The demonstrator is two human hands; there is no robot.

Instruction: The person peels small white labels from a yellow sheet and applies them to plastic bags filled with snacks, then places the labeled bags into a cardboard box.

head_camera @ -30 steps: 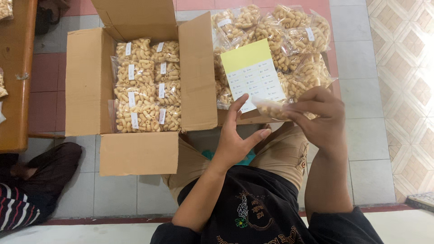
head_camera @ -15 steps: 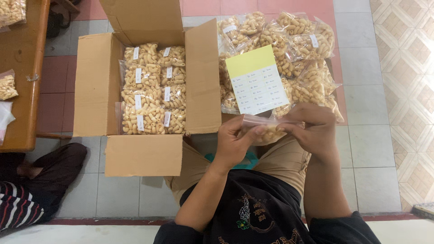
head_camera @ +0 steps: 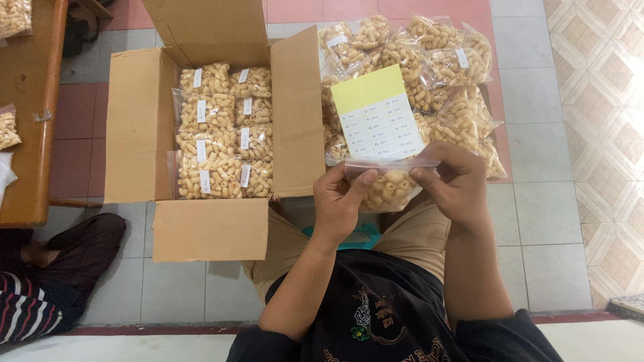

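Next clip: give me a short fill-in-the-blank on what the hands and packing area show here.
1. Both hands, left hand and right hand, hold one clear ____ of snacks.
2. The open cardboard box lies on the person's ____ side.
3. The sticker sheet has a ____ top strip.

Missing words: bag; left; yellow

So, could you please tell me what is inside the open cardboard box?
The box holds clear snack bags with small white labels, packed in two columns of about four. Anything beneath this top layer, and the box's bottom, is covered.
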